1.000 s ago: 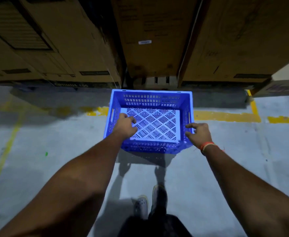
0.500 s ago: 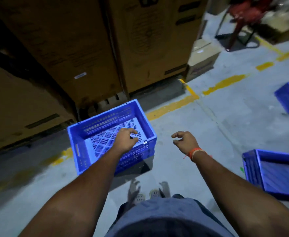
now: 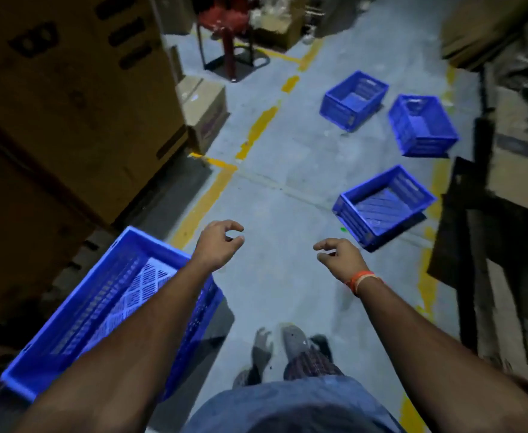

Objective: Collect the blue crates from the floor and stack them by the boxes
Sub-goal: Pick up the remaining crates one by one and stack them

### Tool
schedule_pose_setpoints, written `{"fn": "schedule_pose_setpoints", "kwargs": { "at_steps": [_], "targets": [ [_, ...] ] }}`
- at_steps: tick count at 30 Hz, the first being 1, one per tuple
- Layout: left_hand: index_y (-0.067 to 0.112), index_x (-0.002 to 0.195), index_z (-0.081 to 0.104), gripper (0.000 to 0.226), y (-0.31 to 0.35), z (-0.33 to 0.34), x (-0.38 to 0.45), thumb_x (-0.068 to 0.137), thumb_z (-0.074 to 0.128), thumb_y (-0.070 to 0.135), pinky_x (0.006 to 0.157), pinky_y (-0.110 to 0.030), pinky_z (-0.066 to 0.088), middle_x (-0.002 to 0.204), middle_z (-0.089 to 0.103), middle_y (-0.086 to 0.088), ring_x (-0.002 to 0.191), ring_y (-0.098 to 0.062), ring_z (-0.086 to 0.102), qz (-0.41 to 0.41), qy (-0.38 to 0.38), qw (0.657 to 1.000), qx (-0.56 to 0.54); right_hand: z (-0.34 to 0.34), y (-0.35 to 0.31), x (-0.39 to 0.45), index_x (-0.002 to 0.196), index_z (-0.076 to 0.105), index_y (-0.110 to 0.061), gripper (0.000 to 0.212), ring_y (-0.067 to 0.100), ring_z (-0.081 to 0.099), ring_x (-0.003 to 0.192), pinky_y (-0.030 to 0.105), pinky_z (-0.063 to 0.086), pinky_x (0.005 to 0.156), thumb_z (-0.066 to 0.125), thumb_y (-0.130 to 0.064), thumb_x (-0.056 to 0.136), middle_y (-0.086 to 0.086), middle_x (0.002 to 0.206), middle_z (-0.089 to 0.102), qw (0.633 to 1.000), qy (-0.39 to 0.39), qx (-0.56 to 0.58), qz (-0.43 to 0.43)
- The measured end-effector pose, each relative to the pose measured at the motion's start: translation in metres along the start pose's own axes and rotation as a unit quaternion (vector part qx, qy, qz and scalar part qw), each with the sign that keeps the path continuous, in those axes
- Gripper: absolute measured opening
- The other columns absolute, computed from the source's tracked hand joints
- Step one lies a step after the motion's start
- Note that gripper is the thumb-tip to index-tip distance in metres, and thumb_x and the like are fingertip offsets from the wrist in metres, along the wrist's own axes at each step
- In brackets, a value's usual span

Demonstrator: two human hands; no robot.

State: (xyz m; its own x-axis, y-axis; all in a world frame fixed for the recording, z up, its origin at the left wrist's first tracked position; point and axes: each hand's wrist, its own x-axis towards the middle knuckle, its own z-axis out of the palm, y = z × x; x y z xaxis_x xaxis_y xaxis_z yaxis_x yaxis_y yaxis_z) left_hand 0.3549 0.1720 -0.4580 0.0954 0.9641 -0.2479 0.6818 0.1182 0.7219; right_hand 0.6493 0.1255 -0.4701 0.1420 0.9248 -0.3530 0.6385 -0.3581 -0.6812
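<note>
Hovering empty hands (image 3: pixel 217 245) over floor (image 3: pixel 281 170)

Dim indoor scene, light coming from above/behind the person: torso and arm shadow falls fwd on the grey floor (image 3: pixel 275 195) by the feet. Nearest blue crate (image 3: pixel 106 310) glows oversaturated w/ whitish glare on its mesh base. Right side and upper-left cardboard boxes (image 3: pixel 69 89) sink into murk. Overall soft, motion-blurred; wide-angle bending at edges.

So the grey concrete floor (image 3: pixel 275 189) with its worn yellow lines (image 3: pixel 256 129) has four blue crates sitting on it, one by the big cardboard boxes (image 3: pixel 69 89) lower left (image 3: pixel 78 323), three scattered to the right (image 3: pixel 381 204) (image 3: pixel 353 100) (image 3: pixel 421 126), plus a small carton (image 3: pixel 204 110) and red stool (image 3: pixel 228 32).
</note>
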Motion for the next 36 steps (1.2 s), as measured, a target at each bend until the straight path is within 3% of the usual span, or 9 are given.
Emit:
{"fn": "schedule_pose_setpoints", "kwargs": {
  "at_steps": [6,10,13,16,19,24,28,30,36],
  "targets": [
    [0.028,0.111,0.069,0.022,0.064,0.044,0.034,0.090,0.065,0.032,0.058,-0.022,0.045,0.125,0.059,-0.001,0.079,-0.014,0.069,0.072,-0.079,0.994,-0.002,-0.055,0.048,-0.023,0.103,0.073,-0.020,0.020,0.018,0.066,0.090,0.030,0.049,0.083,0.063,-0.014,0.087,0.001,0.115,0.068,0.993,0.090,0.045,0.065],
    [0.029,0.110,0.069,0.021,0.107,0.075,0.063,0.090,0.066,0.031,0.065,-0.025,0.049,0.127,0.054,0.003,0.088,-0.009,0.069,0.102,-0.100,0.990,-0.016,-0.089,0.077,-0.018,0.102,0.074,-0.018,0.019,0.020,0.066,0.097,0.026,0.046,0.082,0.064,-0.013,0.087,0.002,0.117,0.068,0.987,0.119,0.057,0.091],
    [0.030,0.110,0.069,0.020,0.133,0.098,0.087,0.090,0.065,0.032,0.064,-0.023,0.048,0.127,0.053,0.006,0.089,-0.007,0.068,0.110,-0.121,0.987,-0.012,-0.111,0.096,0.000,0.103,0.074,-0.018,0.020,0.018,0.067,0.092,0.030,0.050,0.085,0.064,-0.013,0.086,0.001,0.117,0.069,0.984,0.130,0.064,0.103],
    [0.029,0.110,0.069,0.020,0.155,0.116,0.115,0.091,0.064,0.032,0.060,-0.020,0.045,0.128,0.055,0.004,0.083,-0.007,0.066,0.108,-0.138,0.985,0.000,-0.133,0.108,0.031,0.104,0.073,-0.019,0.020,0.014,0.067,0.085,0.030,0.050,0.083,0.063,-0.014,0.087,-0.001,0.115,0.069,0.984,0.125,0.068,0.105],
    [0.028,0.110,0.069,0.020,0.174,0.127,0.145,0.091,0.064,0.032,0.057,-0.019,0.043,0.123,0.059,-0.002,0.068,-0.003,0.060,0.096,-0.134,0.986,0.008,-0.154,0.111,0.070,0.104,0.074,-0.017,0.020,0.016,0.066,0.090,0.025,0.045,0.081,0.064,-0.013,0.087,0.000,0.111,0.071,0.987,0.112,0.071,0.092],
    [0.027,0.110,0.069,0.020,0.203,0.130,0.195,0.091,0.064,0.031,0.065,-0.022,0.045,0.127,0.056,0.001,0.078,-0.007,0.066,0.098,-0.126,0.987,0.018,-0.185,0.099,0.137,0.103,0.074,-0.010,0.020,0.025,0.069,0.089,0.039,0.055,0.089,0.065,-0.007,0.086,0.010,0.096,0.073,0.987,0.109,0.092,0.074],
    [0.026,0.110,0.069,0.020,0.222,0.121,0.267,0.091,0.065,0.029,0.056,-0.019,0.040,0.118,0.063,-0.012,0.058,-0.003,0.059,0.102,-0.115,0.988,0.035,-0.200,0.084,0.196,0.101,0.074,-0.010,0.018,0.019,0.064,0.077,0.035,0.055,0.080,0.066,-0.008,0.085,0.003,0.090,0.071,0.984,0.120,0.104,0.079],
    [0.026,0.111,0.069,0.021,0.232,0.114,0.312,0.090,0.065,0.029,0.057,-0.018,0.040,0.115,0.066,-0.012,0.065,-0.009,0.063,0.112,-0.112,0.987,0.039,-0.208,0.075,0.231,0.100,0.074,-0.012,0.017,0.022,0.063,0.072,0.033,0.053,0.076,0.065,-0.009,0.086,0.003,0.088,0.071,0.984,0.124,0.101,0.084],
    [0.025,0.113,0.068,0.023,0.260,0.093,0.453,0.090,0.065,0.029,0.067,-0.024,0.044,0.118,0.063,0.006,0.072,-0.001,0.060,0.139,-0.138,0.981,0.013,-0.239,0.034,0.343,0.104,0.073,-0.012,0.019,0.020,0.064,0.094,0.036,0.050,0.089,0.062,-0.009,0.089,0.003,0.103,0.070,0.978,0.151,0.099,0.107]
  ]
}}
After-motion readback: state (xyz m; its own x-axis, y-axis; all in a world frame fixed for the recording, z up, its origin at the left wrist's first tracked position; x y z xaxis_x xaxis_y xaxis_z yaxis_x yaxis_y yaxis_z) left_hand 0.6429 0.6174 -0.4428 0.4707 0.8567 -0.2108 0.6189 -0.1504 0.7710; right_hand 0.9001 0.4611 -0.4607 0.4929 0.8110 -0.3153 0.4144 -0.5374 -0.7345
